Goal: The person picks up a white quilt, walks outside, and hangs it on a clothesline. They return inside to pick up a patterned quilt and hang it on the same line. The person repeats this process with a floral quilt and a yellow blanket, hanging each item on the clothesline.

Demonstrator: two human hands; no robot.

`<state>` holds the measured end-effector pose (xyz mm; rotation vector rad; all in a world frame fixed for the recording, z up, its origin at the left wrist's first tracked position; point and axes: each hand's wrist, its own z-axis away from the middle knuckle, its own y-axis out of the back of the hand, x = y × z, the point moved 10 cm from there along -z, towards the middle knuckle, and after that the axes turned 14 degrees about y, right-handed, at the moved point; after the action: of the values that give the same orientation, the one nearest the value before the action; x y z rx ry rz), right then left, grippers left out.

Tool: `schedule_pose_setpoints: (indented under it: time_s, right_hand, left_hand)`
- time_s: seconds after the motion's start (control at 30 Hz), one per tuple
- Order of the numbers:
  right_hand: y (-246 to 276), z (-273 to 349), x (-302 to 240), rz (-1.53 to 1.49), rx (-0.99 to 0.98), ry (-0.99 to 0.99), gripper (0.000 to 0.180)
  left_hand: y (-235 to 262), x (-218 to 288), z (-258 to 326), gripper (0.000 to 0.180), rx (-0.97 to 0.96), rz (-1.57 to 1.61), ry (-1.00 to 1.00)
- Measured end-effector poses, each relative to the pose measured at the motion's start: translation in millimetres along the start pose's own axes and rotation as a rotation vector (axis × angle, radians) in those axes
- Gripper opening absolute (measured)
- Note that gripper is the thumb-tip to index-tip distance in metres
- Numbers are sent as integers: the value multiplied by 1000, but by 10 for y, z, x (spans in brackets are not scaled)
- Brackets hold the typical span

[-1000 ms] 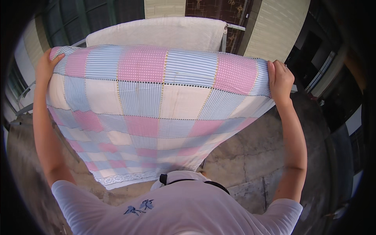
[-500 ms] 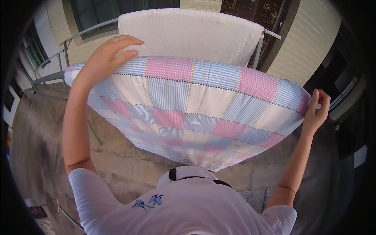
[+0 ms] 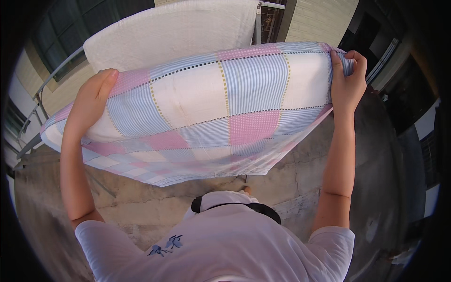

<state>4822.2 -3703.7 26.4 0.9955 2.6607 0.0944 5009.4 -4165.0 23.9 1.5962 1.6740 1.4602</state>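
A checked bed sheet [image 3: 188, 98] in pink, blue-striped and white squares stretches across in front of me and hangs down toward the ground. At its right end, my right hand [image 3: 348, 82] has thumb and fingers closed on the upper corner, where the cloth bunches. My left hand [image 3: 91, 96] lies over the upper edge at the left, its thumb and fingers pressed together against the cloth. Part of its fingers is hidden on the far side. The lower hem hangs loose in front of my waist.
Behind the sheet, a white quilted cloth [image 3: 174, 37] hangs on a metal rack [image 3: 70, 62]. A tiled wall [image 3: 322, 23] and a dark window [image 3: 89, 23] stand beyond. Cracked concrete floor [image 3: 300, 188] lies below.
The sheet's right end has risen and come nearer with my right hand. My left hand has gone lower and left, its fingers drawing together on the cloth. The view has turned rightward.
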Motion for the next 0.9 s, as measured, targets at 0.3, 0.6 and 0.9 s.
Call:
schedule_pose_setpoints:
  time_s: [0.3, 0.6, 0.9]
  right_hand:
    - [-653, -538, 267, 366, -588, 195, 34]
    - [-724, -467, -209, -133, -635, 422, 30]
    - [-866, 457, -3129, -455, -466, 996, 40]
  left_hand:
    - [259, 131, -442, 50, 233, -99, 76]
    - [307, 585, -46, 32, 282, -190, -73]
    - [463, -1976, 1446, 69, 1170, 201, 508]
